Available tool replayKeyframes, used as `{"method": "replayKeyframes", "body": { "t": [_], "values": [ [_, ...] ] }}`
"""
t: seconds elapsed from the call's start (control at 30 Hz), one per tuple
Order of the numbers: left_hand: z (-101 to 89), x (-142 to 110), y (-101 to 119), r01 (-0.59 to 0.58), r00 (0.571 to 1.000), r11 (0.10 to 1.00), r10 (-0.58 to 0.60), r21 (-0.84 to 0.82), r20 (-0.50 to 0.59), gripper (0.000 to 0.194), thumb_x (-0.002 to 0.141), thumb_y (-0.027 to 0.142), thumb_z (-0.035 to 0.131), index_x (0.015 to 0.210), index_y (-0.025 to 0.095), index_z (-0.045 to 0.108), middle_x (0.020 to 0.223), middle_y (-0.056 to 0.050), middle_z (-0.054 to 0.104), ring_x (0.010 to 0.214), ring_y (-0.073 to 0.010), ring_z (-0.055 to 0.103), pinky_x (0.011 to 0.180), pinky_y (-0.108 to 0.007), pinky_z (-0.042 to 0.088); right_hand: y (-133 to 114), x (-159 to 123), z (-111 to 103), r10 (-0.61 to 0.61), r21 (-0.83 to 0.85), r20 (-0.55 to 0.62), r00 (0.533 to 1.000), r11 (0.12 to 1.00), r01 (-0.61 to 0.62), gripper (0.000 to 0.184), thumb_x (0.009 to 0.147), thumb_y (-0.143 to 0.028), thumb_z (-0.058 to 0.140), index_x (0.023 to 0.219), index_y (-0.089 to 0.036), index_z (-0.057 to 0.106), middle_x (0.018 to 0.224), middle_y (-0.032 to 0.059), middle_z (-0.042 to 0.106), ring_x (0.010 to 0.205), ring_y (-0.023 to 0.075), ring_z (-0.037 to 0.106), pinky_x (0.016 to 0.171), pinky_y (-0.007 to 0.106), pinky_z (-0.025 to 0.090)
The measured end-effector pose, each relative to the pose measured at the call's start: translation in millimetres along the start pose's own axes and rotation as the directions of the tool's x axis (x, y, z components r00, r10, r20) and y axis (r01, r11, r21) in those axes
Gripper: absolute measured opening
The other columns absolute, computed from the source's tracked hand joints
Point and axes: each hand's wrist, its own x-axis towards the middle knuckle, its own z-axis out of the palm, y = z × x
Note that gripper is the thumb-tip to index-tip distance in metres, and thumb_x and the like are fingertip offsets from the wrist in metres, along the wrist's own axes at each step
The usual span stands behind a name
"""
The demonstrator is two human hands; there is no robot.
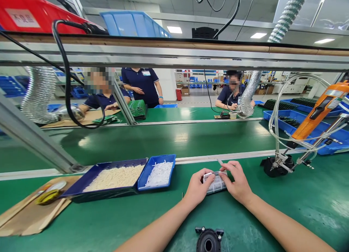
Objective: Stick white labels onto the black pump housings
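Observation:
A small, flat, clear-and-grey plastic case [215, 183] rests on the green bench between my hands. My left hand [200, 185] is closed on its left side, thumb on the top face. From the right, my right hand [236, 181] grips the same case, with its thumb on the upper right part and its fingers bent over the far edge. By the right fingertips a short pale strip [219, 161] sticks up; whether it is part of the case I cannot tell. The contents are too small to make out.
Left of my hands stand a blue tray [156, 188] of white strips and a dark blue tray [106, 198] of cream pieces. A round black part [208, 241] lies in front. An orange tool on a stand [313, 117] is at right. Co-workers sit beyond the metal frame.

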Motion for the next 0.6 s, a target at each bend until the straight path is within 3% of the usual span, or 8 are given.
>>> {"method": "replayKeyframes", "body": {
  "t": [0.13,0.27,0.47,0.6],
  "values": [
    [1.0,0,-4,0.037,0.999,0.991,-0.036,-0.130,0.006,0.049,0.092,0.061,0.066,0.111,0.016,0.070,0.086,-0.005,0.070,0.073,-0.0172,0.059,0.066,-0.025,0.045,1,-1,0,0.044,-0.015,-0.021,0.999,0.999,-0.045,0.039,0.103,-0.018,0.058,0.141,-0.028,0.054,0.109,0.0079,0.070,0.112,0.0299,0.058,0.096,0.051,0.053],
    [1.4,1,-6,0.030,1.000,0.988,-0.031,-0.153,-0.002,0.049,0.093,0.061,0.065,0.111,0.015,0.069,0.082,-0.004,0.069,0.071,-0.0158,0.057,0.064,-0.024,0.043,0,-1,0,0.031,-0.020,-0.010,0.999,0.999,-0.031,0.041,0.103,-0.016,0.057,0.142,-0.028,0.052,0.111,0.0083,0.071,0.114,0.0302,0.058,0.097,0.051,0.053],
    [1.1,1,-7,-0.009,1.000,0.994,0.008,-0.108,-0.005,0.050,0.095,0.062,0.063,0.108,0.015,0.069,0.077,-0.001,0.064,0.067,-0.0137,0.051,0.061,-0.023,0.038,2,1,3,-0.086,-0.049,0.000,0.996,0.995,0.086,0.043,0.102,-0.010,0.055,0.141,-0.029,0.051,0.106,0.0064,0.071,0.108,0.0293,0.057,0.095,0.052,0.052],
    [-1.7,2,-11,0.005,1.000,0.996,-0.004,-0.087,0.014,0.054,0.094,0.066,0.062,0.110,0.015,0.067,0.075,-0.001,0.063,0.066,-0.0145,0.052,0.060,-0.023,0.039,-13,0,1,-0.175,-0.096,0.008,0.984,0.980,0.175,0.038,0.101,-0.010,0.051,0.135,-0.026,0.054,0.102,0.0071,0.070,0.101,0.0281,0.059,0.089,0.048,0.056]
  ]
}}
